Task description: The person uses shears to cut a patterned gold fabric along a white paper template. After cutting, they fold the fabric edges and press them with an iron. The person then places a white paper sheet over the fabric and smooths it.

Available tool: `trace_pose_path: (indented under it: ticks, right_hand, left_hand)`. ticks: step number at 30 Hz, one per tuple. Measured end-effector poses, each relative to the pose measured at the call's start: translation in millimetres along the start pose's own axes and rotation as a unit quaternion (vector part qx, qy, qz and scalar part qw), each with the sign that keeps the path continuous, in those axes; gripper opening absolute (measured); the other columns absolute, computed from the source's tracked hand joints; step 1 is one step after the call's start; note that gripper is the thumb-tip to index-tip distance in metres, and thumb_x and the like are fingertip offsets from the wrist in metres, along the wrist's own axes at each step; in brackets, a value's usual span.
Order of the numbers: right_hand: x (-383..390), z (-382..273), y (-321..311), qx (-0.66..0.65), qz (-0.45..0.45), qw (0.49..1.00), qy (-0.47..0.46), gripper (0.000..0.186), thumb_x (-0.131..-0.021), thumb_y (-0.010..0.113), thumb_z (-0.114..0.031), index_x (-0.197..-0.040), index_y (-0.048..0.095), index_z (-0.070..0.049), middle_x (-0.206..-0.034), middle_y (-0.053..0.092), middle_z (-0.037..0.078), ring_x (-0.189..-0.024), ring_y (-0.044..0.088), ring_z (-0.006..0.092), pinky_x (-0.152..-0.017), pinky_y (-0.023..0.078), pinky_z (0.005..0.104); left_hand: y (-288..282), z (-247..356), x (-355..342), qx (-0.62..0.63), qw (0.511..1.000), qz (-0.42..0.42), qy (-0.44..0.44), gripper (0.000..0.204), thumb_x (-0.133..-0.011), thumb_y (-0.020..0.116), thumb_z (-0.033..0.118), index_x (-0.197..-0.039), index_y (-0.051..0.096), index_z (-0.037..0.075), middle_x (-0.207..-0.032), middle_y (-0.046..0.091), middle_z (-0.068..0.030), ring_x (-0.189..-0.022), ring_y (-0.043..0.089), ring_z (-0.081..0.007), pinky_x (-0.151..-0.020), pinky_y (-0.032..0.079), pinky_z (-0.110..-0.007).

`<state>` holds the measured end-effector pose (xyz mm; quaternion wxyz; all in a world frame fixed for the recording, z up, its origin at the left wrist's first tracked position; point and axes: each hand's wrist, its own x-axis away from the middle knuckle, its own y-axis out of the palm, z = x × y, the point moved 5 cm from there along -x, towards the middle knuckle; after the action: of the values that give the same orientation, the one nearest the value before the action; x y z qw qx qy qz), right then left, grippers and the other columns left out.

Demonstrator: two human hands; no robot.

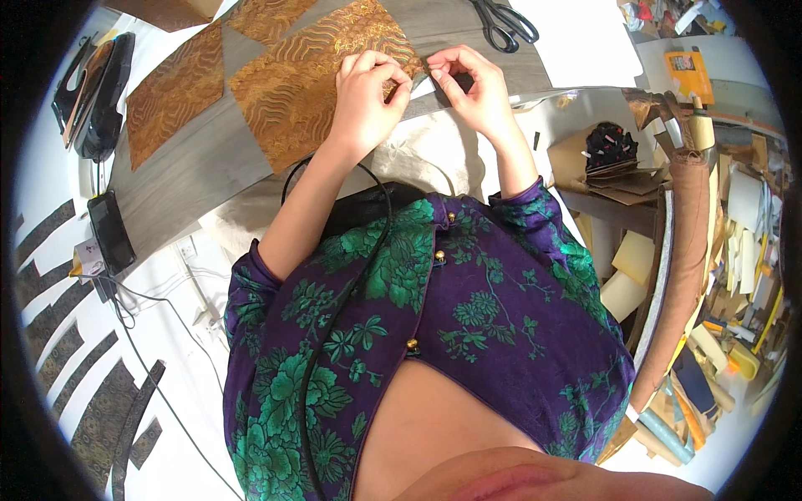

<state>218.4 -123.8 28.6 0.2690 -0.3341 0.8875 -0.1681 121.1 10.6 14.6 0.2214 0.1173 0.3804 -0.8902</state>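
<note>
A brown and gold wavy-patterned fabric piece [288,92] lies at the near edge of the grey table. My left hand [372,96] rests over its right side, thumb and index finger pinched at the fabric's near right corner. Just right of that corner is my right hand [476,88], thumb and fingertips closed together close to the left fingertips. A small dark and pale bit shows between the two hands, too small to name. Whatever sits in the right fingertips is hidden.
Black scissors [504,29] and a white sheet [582,42] lie at the far right of the table [188,196]. Another patterned piece [180,92] is at left, near a black phone [110,230]. A black cable [388,204] hangs over my front. Rolls [689,225] stand at right.
</note>
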Motion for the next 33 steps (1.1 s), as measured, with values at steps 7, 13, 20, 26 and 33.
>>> trace_pose_path:
  ticks: [7,13,20,26,33]
  right_hand:
    - [3.9,-5.6,1.9,0.018,-0.034,0.999,-0.032,0.022,-0.075,0.069,-0.002,-0.094,0.058,-0.005,-0.085,0.059,0.006,-0.082,0.059,0.0208,-0.075,0.049,0.0312]
    - [2.4,-7.3,-0.7,0.040,-0.081,0.995,-0.032,0.019,-0.077,0.067,0.001,-0.094,0.059,-0.004,-0.089,0.059,0.007,-0.081,0.058,0.0196,-0.071,0.048,0.0298]
    - [0.7,-7.3,-2.7,0.045,-0.093,0.991,-0.081,0.018,-0.077,0.064,0.005,-0.092,0.059,-0.003,-0.088,0.060,0.008,-0.085,0.058,0.0228,-0.072,0.047,0.0316]
    - [3.0,-5.7,-8.8,0.058,-0.102,0.989,-0.092,0.020,-0.076,0.064,0.006,-0.094,0.060,-0.002,-0.090,0.061,0.008,-0.088,0.058,0.0235,-0.075,0.048,0.0316]
    - [10.5,4.5,-13.4,0.041,-0.046,0.995,-0.074,0.015,-0.077,0.063,0.002,-0.091,0.061,-0.004,-0.085,0.061,0.007,-0.081,0.059,0.0228,-0.071,0.048,0.0313]
  left_hand:
    - [2.0,0.0,0.2,-0.002,1.000,0.007,-0.005,0.006,-0.074,0.068,0.014,-0.079,0.068,0.011,-0.101,0.061,-0.0042,-0.106,0.049,-0.0269,-0.094,0.036,-0.039]
    - [3.6,-2.5,0.5,-0.009,1.000,-0.002,-0.001,0.008,-0.077,0.067,0.015,-0.082,0.067,0.010,-0.104,0.062,-0.0042,-0.107,0.049,-0.0266,-0.097,0.035,-0.039]
    - [3.3,-4.5,1.1,-0.013,1.000,-0.004,0.008,0.010,-0.078,0.066,0.016,-0.086,0.066,0.009,-0.105,0.061,-0.0054,-0.107,0.049,-0.0278,-0.097,0.036,-0.039]
    - [1.3,-0.2,1.3,-0.018,0.999,-0.005,0.032,0.012,-0.079,0.066,0.015,-0.090,0.068,0.010,-0.104,0.061,-0.0054,-0.107,0.050,-0.0266,-0.096,0.036,-0.038]
    - [0.6,0.3,3.2,-0.022,0.999,-0.028,0.038,0.018,-0.079,0.065,0.014,-0.097,0.071,0.014,-0.107,0.060,-0.0045,-0.108,0.049,-0.0264,-0.098,0.035,-0.039]
